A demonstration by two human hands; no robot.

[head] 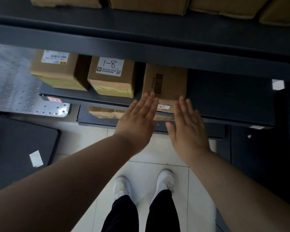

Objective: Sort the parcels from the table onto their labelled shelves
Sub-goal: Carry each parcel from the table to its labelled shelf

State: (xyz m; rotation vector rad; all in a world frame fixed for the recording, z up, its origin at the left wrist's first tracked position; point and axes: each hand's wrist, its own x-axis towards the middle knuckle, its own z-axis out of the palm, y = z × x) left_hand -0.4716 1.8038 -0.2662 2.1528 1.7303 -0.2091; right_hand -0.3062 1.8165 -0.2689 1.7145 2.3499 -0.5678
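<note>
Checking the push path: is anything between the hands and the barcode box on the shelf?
Nothing visible. Left hand and right hand, fingers straight, are directly at the barcode box; the 1-8 box stands beside it, not between.

White shoes (122,186) on tiled floor (159,164)

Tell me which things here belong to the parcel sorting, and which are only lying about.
Job in hand:
- plain box, at the fingertips of both hands
- 1-8 box
- left box
- shelf
- shelf tag
- left hand and right hand, both flat and open

Lying about:
- metal plate
- black board
- paper scrap on that board
</note>
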